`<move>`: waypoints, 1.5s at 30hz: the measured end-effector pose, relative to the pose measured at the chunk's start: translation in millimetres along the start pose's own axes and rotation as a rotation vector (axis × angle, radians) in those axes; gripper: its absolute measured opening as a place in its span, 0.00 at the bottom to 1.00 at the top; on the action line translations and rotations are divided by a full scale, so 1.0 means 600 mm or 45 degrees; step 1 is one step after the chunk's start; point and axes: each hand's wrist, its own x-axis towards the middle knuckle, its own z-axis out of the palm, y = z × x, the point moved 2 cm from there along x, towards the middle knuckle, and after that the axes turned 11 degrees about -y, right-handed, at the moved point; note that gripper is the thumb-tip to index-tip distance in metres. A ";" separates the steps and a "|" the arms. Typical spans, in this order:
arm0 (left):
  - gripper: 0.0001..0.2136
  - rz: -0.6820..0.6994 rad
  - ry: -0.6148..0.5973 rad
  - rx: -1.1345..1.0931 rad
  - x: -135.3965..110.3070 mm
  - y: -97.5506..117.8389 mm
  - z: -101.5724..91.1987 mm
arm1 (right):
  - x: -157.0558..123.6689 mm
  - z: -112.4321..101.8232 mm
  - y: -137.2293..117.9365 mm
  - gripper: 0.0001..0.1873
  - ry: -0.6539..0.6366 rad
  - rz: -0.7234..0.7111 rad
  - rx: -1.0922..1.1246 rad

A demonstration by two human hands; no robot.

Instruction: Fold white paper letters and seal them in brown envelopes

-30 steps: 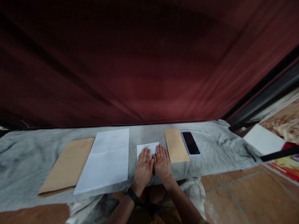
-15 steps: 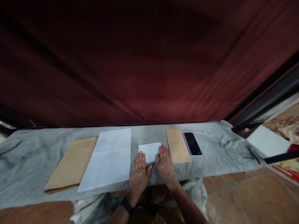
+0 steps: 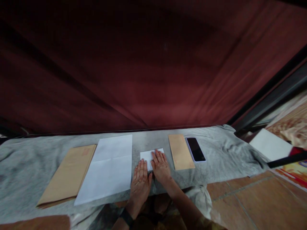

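A small folded white paper (image 3: 146, 155) lies on the grey cloth (image 3: 216, 150) in front of me. My right hand (image 3: 160, 166) lies flat on the paper's right half, fingers stretched out. My left hand (image 3: 140, 180) rests flat on the cloth just below the paper's left corner, its fingertips at the paper's near edge. A dark band is on my left wrist. Neither hand grips anything.
A large white sheet (image 3: 107, 166) and a big brown envelope (image 3: 69, 172) lie to the left. A small brown envelope (image 3: 180, 151) and a dark phone (image 3: 195, 149) lie to the right. A dark red curtain hangs behind. Tiled floor and a white sheet (image 3: 270, 144) are at right.
My left hand has slid back off the folded paper toward me. My right hand has moved left onto the paper's middle and right part.
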 end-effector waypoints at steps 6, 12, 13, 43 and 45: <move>0.25 -0.017 -0.037 -0.054 0.032 0.012 -0.005 | -0.010 0.011 0.014 0.27 0.037 0.059 -0.054; 0.25 0.051 -0.127 -0.109 0.100 0.022 0.004 | -0.014 0.015 0.014 0.32 0.016 0.050 -0.100; 0.25 0.044 -0.135 -0.111 0.105 0.020 0.009 | -0.013 0.014 0.014 0.31 0.023 0.054 -0.100; 0.27 -0.208 0.010 -0.035 0.042 0.001 -0.006 | -0.030 0.013 0.047 0.31 0.170 0.161 0.013; 0.27 -0.212 0.009 -0.039 0.040 0.003 -0.008 | -0.036 0.015 0.052 0.35 0.175 0.152 0.042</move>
